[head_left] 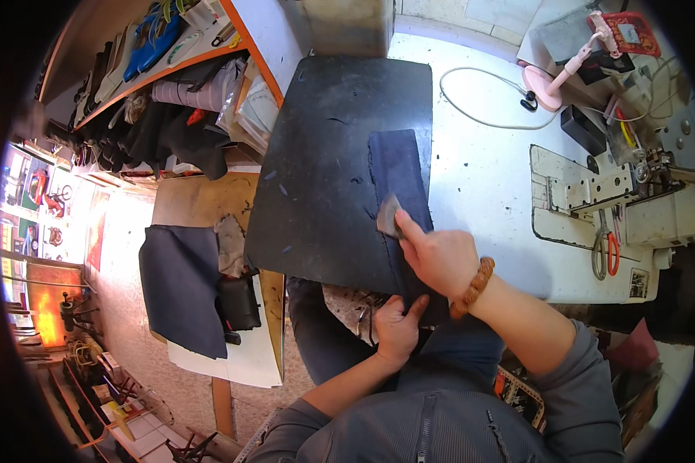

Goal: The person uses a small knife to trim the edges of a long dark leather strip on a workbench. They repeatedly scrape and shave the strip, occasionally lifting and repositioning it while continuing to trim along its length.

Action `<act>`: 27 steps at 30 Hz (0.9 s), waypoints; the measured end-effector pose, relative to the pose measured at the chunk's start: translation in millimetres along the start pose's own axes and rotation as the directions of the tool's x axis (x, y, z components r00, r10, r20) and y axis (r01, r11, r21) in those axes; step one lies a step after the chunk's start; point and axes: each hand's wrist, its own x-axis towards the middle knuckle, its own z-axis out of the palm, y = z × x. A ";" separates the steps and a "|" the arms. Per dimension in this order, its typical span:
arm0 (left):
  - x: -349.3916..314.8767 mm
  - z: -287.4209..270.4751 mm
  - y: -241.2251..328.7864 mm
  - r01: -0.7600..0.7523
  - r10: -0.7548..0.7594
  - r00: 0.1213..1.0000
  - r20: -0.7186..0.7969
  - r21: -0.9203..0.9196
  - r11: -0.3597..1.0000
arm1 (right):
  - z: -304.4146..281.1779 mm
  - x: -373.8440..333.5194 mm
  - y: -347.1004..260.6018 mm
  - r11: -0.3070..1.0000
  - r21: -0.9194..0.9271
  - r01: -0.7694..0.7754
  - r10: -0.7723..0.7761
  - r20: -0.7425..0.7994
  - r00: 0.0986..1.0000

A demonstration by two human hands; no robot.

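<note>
A dark navy strip of cloth-like material [398, 158] lies lengthwise on a black board [324, 154] and hangs over its near edge towards my lap. My right hand [442, 261], with a brown bead bracelet at the wrist, is closed on a flat, wide-bladed knife [388, 214]. The blade rests on or just above the left edge of the strip; contact cannot be made out. My left hand [398, 332] is closed on the near end of the strip, below the board's edge, thumb on top.
Right of the board is a white table with a sewing machine [594, 193], orange-handled scissors [612, 253] and a pink stand [547, 86]. To the left, a larger navy piece [181, 282] lies beside a black pouch-like item [238, 302]. A shelf [166, 73] holds rolled materials.
</note>
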 end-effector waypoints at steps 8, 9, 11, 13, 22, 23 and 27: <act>-1.3 -2.9 -3.5 0.004 -0.006 1.000 0.027 0.043 0.999 | 4.9 45.4 10.8 0.996 -0.023 -0.087 0.088 0.033 0.996; -1.1 -2.8 -3.6 0.005 -0.005 1.000 0.026 0.020 1.000 | 4.0 49.4 11.5 0.995 -0.033 -0.092 0.093 0.036 0.995; -0.6 -2.9 -2.7 0.062 -0.064 0.998 0.027 0.066 0.996 | 3.1 57.2 12.9 0.993 -0.052 -0.108 0.111 0.061 0.992; -1.6 -3.2 -0.7 0.019 -0.020 1.000 0.013 0.018 1.000 | 3.4 65.5 16.2 0.993 -0.059 -0.107 0.111 0.066 0.992; -2.4 -7.1 2.8 0.163 -0.164 0.981 0.099 0.018 0.986 | -1.8 130.5 24.4 0.972 -0.076 -0.221 0.230 0.124 0.965; -2.1 -8.1 4.6 0.261 -0.246 0.961 0.128 -0.111 0.959 | -5.5 135.1 27.6 0.973 -0.061 -0.224 0.231 0.140 0.963; -4.6 -18.8 21.7 0.593 -0.415 0.804 0.426 -0.538 0.599 | -22.7 96.6 44.6 0.908 0.283 -0.307 0.275 0.148 0.950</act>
